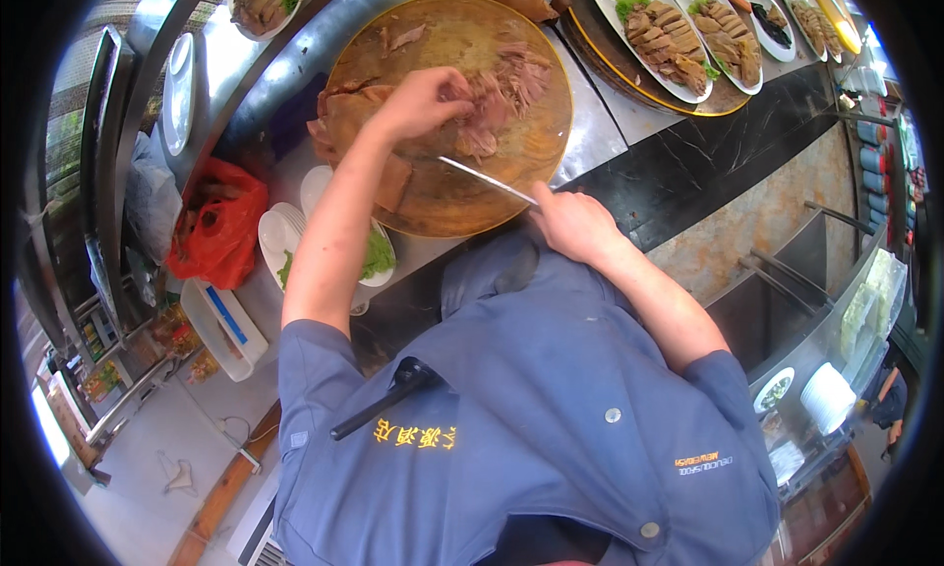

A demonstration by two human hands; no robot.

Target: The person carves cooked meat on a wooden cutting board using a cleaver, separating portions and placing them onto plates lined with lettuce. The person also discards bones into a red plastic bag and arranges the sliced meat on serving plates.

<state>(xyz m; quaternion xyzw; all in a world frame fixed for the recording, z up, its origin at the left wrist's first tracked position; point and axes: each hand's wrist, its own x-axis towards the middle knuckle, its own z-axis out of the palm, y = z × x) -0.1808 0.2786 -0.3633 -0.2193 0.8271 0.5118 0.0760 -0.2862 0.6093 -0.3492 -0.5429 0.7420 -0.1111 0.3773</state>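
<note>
A round wooden chopping block with a yellow rim lies in front of me. My right hand grips a knife at the block's near edge, its blade seen almost edge-on and pointing left over the wood. Above the block, my left hand is bent with its fingertips at a pile of sliced, shredded meat. Whether those fingers pinch a piece cannot be made out. Under the left wrist and forearm lies a larger flat piece of brown meat, partly hidden.
At the right, oval plates of sliced meat rest on another round board. Plates with lettuce stand below my left forearm. Left of them are a red plastic bag and a white container. Dark counter edging runs nearby.
</note>
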